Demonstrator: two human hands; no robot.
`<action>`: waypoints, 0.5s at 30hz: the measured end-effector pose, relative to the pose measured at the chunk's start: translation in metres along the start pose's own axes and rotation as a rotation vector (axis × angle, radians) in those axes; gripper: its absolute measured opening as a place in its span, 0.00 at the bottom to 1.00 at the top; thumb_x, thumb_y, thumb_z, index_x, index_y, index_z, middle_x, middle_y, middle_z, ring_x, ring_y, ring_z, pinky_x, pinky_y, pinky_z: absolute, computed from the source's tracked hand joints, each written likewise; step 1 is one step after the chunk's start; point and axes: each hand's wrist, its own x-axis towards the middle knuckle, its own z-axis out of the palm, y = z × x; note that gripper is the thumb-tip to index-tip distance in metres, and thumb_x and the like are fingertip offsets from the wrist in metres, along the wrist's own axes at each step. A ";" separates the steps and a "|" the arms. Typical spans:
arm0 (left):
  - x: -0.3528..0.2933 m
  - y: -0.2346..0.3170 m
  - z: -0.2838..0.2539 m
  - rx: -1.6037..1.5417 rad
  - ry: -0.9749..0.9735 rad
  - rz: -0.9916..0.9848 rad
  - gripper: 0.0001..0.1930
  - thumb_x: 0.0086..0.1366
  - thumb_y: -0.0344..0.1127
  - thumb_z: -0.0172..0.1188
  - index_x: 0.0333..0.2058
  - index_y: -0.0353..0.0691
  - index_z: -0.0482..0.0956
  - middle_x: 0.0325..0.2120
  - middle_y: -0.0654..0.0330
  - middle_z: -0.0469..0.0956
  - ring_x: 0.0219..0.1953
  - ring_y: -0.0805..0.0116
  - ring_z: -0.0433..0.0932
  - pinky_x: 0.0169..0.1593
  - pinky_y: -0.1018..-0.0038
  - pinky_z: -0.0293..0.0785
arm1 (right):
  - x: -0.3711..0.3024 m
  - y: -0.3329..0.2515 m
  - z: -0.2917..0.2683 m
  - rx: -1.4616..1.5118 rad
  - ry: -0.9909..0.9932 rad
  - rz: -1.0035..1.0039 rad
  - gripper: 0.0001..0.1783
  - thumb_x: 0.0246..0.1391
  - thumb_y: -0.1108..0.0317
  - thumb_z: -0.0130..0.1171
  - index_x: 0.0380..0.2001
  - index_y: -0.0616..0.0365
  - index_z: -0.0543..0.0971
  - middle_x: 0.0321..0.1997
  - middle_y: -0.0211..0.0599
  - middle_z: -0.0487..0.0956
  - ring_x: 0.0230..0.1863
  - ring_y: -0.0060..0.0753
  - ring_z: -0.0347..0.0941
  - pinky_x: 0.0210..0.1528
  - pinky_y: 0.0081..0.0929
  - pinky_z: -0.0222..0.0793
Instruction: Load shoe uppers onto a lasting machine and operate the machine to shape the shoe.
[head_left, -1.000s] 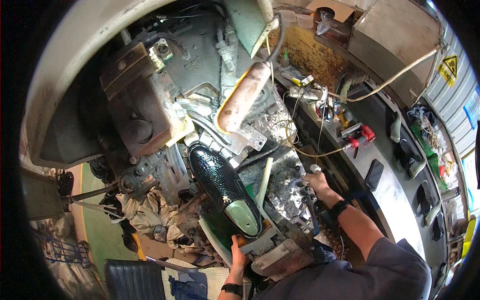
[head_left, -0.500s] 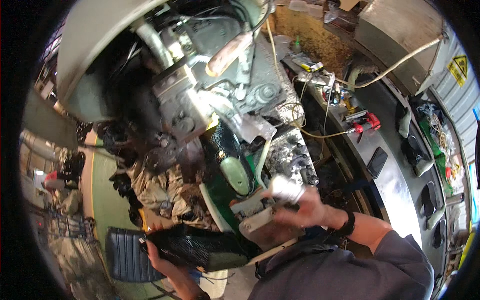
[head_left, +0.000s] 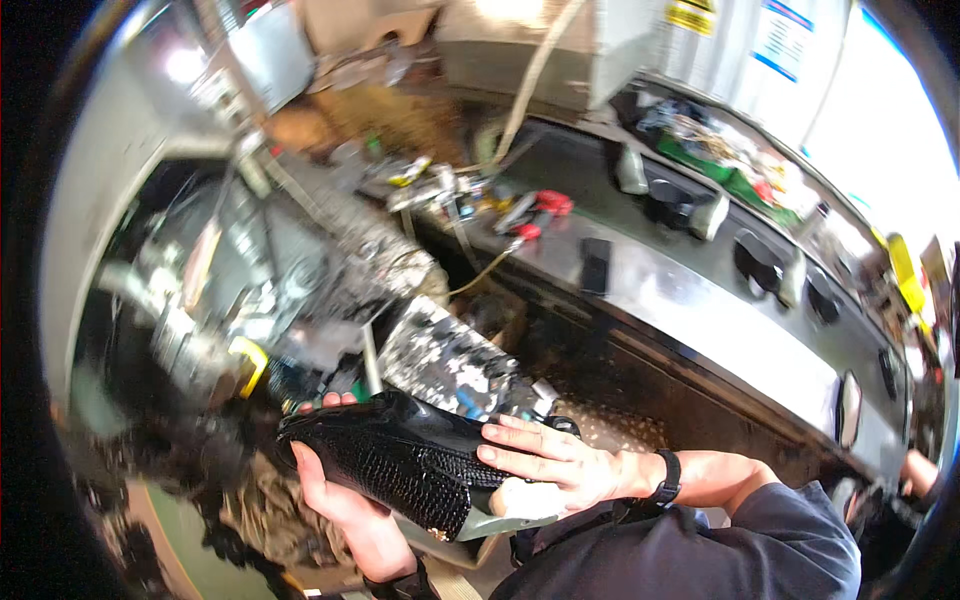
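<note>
A black, scale-textured shoe upper (head_left: 400,465) on a pale green last (head_left: 500,525) lies across my two hands, its toe to the left. My left hand (head_left: 335,490) wraps round the toe end from below, thumb on the near side and fingertips showing on the far side. My right hand (head_left: 550,465) clasps the heel end, its fingers stretched along the upper. Below those fingers is a whitish patch, a thumb covering or a wad; I cannot tell which. Behind the shoe stands a blurred machine (head_left: 220,320) with a yellow part (head_left: 250,365).
To the right runs a metal-edged bench (head_left: 680,330) with a dark phone (head_left: 596,265), a red power tool (head_left: 540,212) and several black shoe uppers (head_left: 760,265) on lasts. Crumpled tan cloth (head_left: 270,520) lies at lower left. Another person's arm (head_left: 915,472) shows at the right edge.
The view has swung right, away from the machine. My left hand has raised the shoe. My right hand, earlier off the shoe and blurred with something white at it, has come onto the heel end.
</note>
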 end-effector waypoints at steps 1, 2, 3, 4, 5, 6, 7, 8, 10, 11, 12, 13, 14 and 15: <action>0.005 -0.014 0.009 0.025 -0.070 -0.023 0.25 0.71 0.52 0.54 0.56 0.39 0.71 0.53 0.50 0.75 0.56 0.49 0.73 0.64 0.51 0.67 | -0.013 -0.003 -0.009 -0.093 0.014 0.003 0.44 0.52 0.47 0.68 0.59 0.74 0.68 0.70 0.65 0.62 0.73 0.67 0.55 0.73 0.57 0.52; 0.010 -0.030 0.024 0.005 -0.095 -0.096 0.27 0.72 0.55 0.50 0.55 0.36 0.71 0.53 0.48 0.75 0.58 0.48 0.72 0.65 0.51 0.66 | -0.023 -0.016 -0.025 0.093 0.089 0.198 0.41 0.58 0.51 0.64 0.63 0.70 0.65 0.72 0.62 0.59 0.72 0.65 0.56 0.71 0.55 0.56; 0.011 -0.042 0.042 0.039 -0.076 -0.147 0.31 0.71 0.61 0.46 0.54 0.35 0.73 0.52 0.45 0.77 0.57 0.46 0.74 0.64 0.51 0.67 | -0.029 -0.024 -0.026 0.104 0.310 0.252 0.44 0.51 0.55 0.73 0.65 0.67 0.65 0.70 0.56 0.65 0.70 0.53 0.62 0.70 0.47 0.59; 0.018 -0.061 0.062 0.016 -0.091 -0.214 0.34 0.70 0.63 0.47 0.52 0.30 0.73 0.51 0.44 0.77 0.56 0.46 0.74 0.64 0.51 0.67 | -0.049 -0.035 -0.040 0.281 0.401 0.474 0.46 0.49 0.58 0.75 0.65 0.66 0.65 0.67 0.52 0.68 0.68 0.47 0.65 0.69 0.42 0.60; 0.022 -0.080 0.079 -0.002 -0.107 -0.287 0.38 0.69 0.65 0.48 0.50 0.26 0.72 0.50 0.44 0.77 0.55 0.47 0.75 0.65 0.52 0.67 | -0.069 -0.045 -0.054 0.464 0.503 0.691 0.47 0.46 0.60 0.77 0.66 0.65 0.65 0.65 0.47 0.72 0.66 0.40 0.68 0.68 0.38 0.61; 0.025 -0.098 0.080 0.017 -0.095 -0.385 0.38 0.67 0.66 0.51 0.51 0.29 0.73 0.48 0.45 0.78 0.50 0.48 0.78 0.60 0.55 0.73 | -0.082 -0.048 -0.062 0.670 0.760 0.860 0.45 0.48 0.61 0.76 0.66 0.64 0.66 0.61 0.40 0.76 0.62 0.30 0.70 0.66 0.32 0.62; 0.022 -0.115 0.095 0.109 -0.048 -0.425 0.35 0.69 0.64 0.52 0.52 0.32 0.73 0.45 0.49 0.79 0.46 0.51 0.79 0.54 0.58 0.76 | -0.089 -0.049 -0.077 0.935 0.935 0.982 0.37 0.53 0.62 0.72 0.63 0.62 0.70 0.57 0.38 0.78 0.58 0.29 0.74 0.63 0.32 0.68; 0.021 -0.135 0.109 0.195 -0.086 -0.460 0.32 0.70 0.62 0.52 0.52 0.34 0.73 0.44 0.50 0.79 0.45 0.54 0.78 0.53 0.60 0.75 | -0.107 -0.042 -0.088 1.134 1.054 0.986 0.33 0.56 0.61 0.69 0.61 0.61 0.72 0.56 0.37 0.79 0.56 0.29 0.76 0.61 0.33 0.71; 0.020 -0.182 0.125 0.366 -0.213 -0.485 0.25 0.74 0.55 0.50 0.54 0.38 0.73 0.46 0.56 0.78 0.48 0.62 0.77 0.55 0.64 0.71 | -0.141 -0.032 -0.112 1.472 1.291 1.009 0.24 0.62 0.55 0.61 0.56 0.59 0.76 0.52 0.37 0.82 0.49 0.33 0.80 0.55 0.39 0.77; 0.014 -0.205 0.145 0.397 -0.234 -0.519 0.19 0.75 0.49 0.50 0.50 0.39 0.74 0.47 0.60 0.77 0.49 0.67 0.76 0.55 0.68 0.70 | -0.166 -0.033 -0.129 1.574 1.388 1.135 0.25 0.61 0.51 0.61 0.53 0.57 0.77 0.51 0.38 0.82 0.49 0.35 0.80 0.55 0.42 0.77; 0.008 -0.230 0.161 0.474 -0.308 -0.531 0.18 0.75 0.48 0.51 0.50 0.39 0.74 0.47 0.62 0.76 0.49 0.68 0.75 0.55 0.69 0.69 | -0.191 -0.037 -0.143 1.609 1.434 1.163 0.25 0.60 0.49 0.61 0.52 0.55 0.78 0.50 0.38 0.83 0.50 0.36 0.80 0.55 0.43 0.76; 0.001 -0.256 0.176 0.547 -0.386 -0.541 0.17 0.75 0.46 0.51 0.51 0.39 0.74 0.47 0.63 0.76 0.50 0.70 0.74 0.55 0.69 0.69 | -0.214 -0.043 -0.158 1.645 1.483 1.189 0.25 0.59 0.47 0.62 0.50 0.54 0.79 0.49 0.39 0.83 0.50 0.37 0.79 0.56 0.44 0.75; -0.009 -0.281 0.194 0.541 -0.439 -0.616 0.16 0.75 0.44 0.53 0.50 0.39 0.73 0.46 0.64 0.76 0.50 0.71 0.73 0.55 0.69 0.68 | -0.234 -0.050 -0.172 1.617 1.560 1.192 0.25 0.58 0.47 0.62 0.50 0.54 0.80 0.49 0.38 0.83 0.50 0.37 0.79 0.56 0.45 0.74; -0.018 -0.306 0.209 0.559 -0.489 -0.673 0.18 0.75 0.46 0.52 0.55 0.40 0.72 0.51 0.63 0.75 0.53 0.69 0.73 0.59 0.67 0.66 | -0.252 -0.055 -0.184 1.589 1.632 1.192 0.25 0.58 0.47 0.63 0.50 0.54 0.80 0.49 0.38 0.83 0.49 0.37 0.79 0.55 0.45 0.74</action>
